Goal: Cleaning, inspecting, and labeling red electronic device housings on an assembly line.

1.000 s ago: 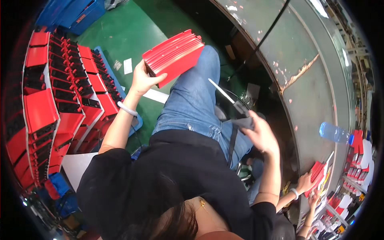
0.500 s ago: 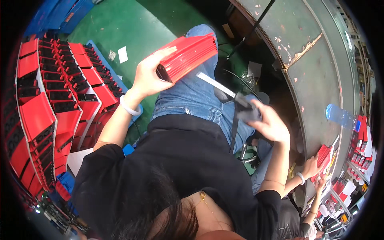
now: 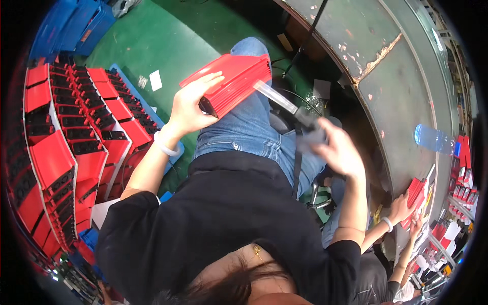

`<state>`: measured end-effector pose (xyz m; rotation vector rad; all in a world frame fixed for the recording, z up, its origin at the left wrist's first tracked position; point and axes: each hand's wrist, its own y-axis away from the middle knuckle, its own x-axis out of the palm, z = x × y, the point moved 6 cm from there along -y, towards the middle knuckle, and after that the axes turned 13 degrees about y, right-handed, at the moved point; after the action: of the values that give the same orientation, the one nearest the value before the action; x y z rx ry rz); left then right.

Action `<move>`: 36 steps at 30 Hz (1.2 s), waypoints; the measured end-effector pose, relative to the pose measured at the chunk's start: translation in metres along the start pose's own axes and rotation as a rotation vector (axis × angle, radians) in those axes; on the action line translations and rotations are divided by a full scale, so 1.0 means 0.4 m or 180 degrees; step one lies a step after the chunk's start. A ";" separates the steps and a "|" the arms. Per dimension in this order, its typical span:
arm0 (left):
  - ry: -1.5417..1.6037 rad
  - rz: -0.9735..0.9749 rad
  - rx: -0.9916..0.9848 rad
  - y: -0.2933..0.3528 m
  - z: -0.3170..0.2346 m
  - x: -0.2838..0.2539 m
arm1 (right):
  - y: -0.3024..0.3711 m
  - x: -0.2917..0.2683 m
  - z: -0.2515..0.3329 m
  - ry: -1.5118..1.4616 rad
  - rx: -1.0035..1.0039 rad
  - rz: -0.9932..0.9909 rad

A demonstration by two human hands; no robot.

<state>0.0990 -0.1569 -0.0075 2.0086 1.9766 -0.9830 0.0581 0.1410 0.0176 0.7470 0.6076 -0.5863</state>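
Note:
My left hand (image 3: 195, 101) grips the near left end of a red ribbed metal housing (image 3: 236, 84), with the fingers over its top and the thumb at its lower edge. The housing is held tilted above my thighs, and a dark end shows beside my palm. My right hand (image 3: 339, 148), smeared by motion, is closed round the dark handle of a flat, pale-bladed tool (image 3: 278, 98). The tool's exact kind is not clear. Its blade reaches up and left, and its tip appears to meet the ribbed side of the housing.
Stacked red housings with black ends (image 3: 61, 147) stand at left, near blue crates (image 3: 84, 25). A worn workbench (image 3: 376, 101) curves along the right, bearing a clear bottle (image 3: 432, 140). Beyond, a co-worker's hand (image 3: 401, 208) holds another red housing (image 3: 417, 192).
The blade has moved up from a gap below the housing to its ribbed side. My left hand has turned the housing slightly, so more of its broad face shows.

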 end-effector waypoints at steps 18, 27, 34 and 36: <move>-0.0472 0.0451 0.0419 0.031 -0.049 0.068 | 0.131 -0.243 -0.205 -0.1519 0.0529 -0.1081; -0.0464 0.0512 0.0407 0.044 -0.050 0.087 | 0.083 -0.510 -0.494 0.3052 0.2537 -0.3163; -0.0518 0.0546 0.0358 0.020 -0.041 0.066 | -0.136 -0.192 -0.068 -0.0592 0.0367 -0.1950; -0.0067 0.0171 0.0121 -0.018 -0.025 0.023 | -0.189 -0.056 -0.048 -0.2067 -0.0125 -0.0809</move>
<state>0.0948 -0.1432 -0.0025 2.0510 1.8969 -1.0328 -0.0138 0.1166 -0.0114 0.4037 0.1074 -0.9945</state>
